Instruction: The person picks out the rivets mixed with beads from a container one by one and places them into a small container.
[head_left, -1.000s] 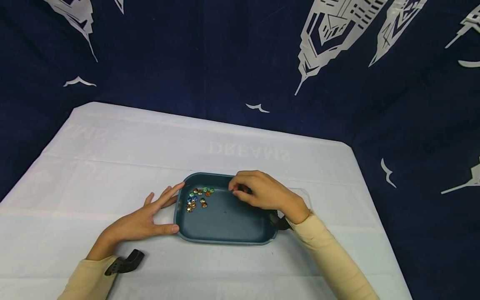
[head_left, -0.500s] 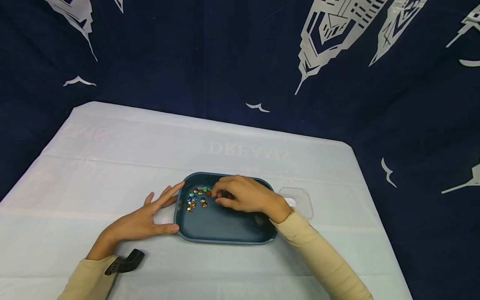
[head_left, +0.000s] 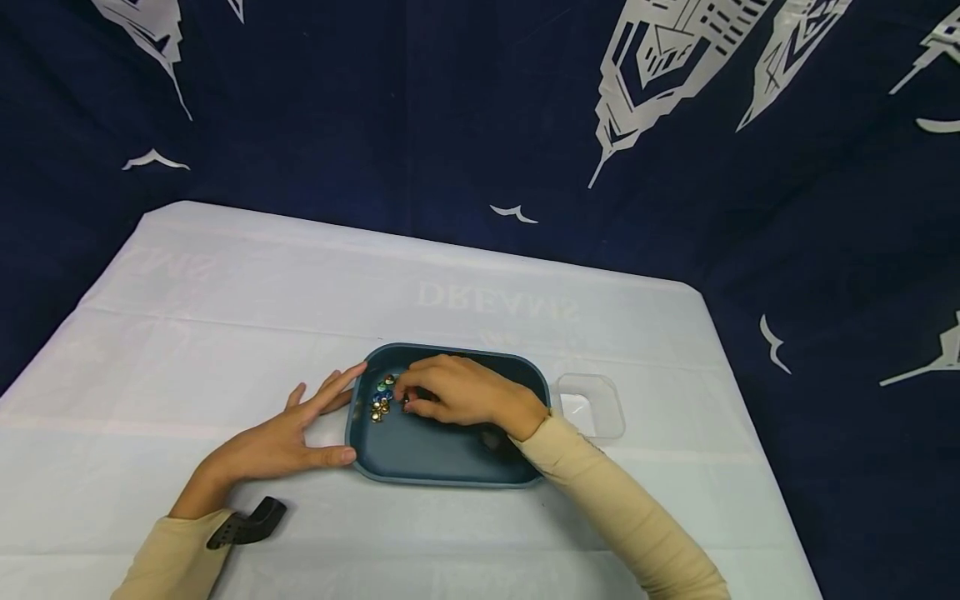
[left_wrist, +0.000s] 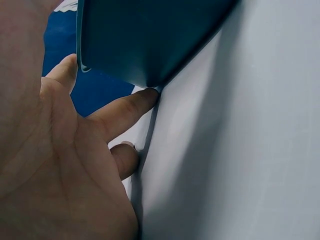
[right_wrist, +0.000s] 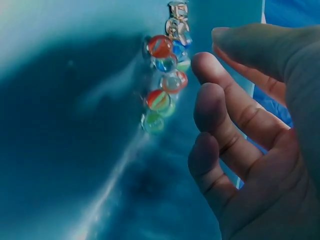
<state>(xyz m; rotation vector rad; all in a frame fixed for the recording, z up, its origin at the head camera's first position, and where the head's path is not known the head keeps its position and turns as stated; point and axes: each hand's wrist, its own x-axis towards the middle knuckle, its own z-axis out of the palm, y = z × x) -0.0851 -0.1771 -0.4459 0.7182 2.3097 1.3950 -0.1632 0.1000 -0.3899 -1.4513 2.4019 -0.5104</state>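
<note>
The right hand (head_left: pixel 468 396) has its fingers loosely curled, tips (right_wrist: pixel 210 65) just beside the marbles (right_wrist: pixel 165 85) but closed on nothing that shows — the wrist view leaves a sliver of blue between fingertips and glass. The marbles lie bunched at the left end of the tray (head_left: pixel 450 462), near the middle of the head view, probably because they roll together against the wall there.

The left hand (head_left: pixel 288 442) lies flat on the tablecloth (head_left: pixel 225 333), fingers straight and spread, thumb and forefinger against the tray's left wall — seemingly to brace it. Its wrist view shows a fingertip (left_wrist: pixel 147 95) wedged under the tray's lower corner, which the head view cannot show.

Only the head view shows the clear plastic box (head_left: pixel 592 404) just right of the tray, and the dark curtain (head_left: pixel 450 125) filling the upper frame. Only the right wrist view separates the marbles by colour: red, green, blue, some clear.
</note>
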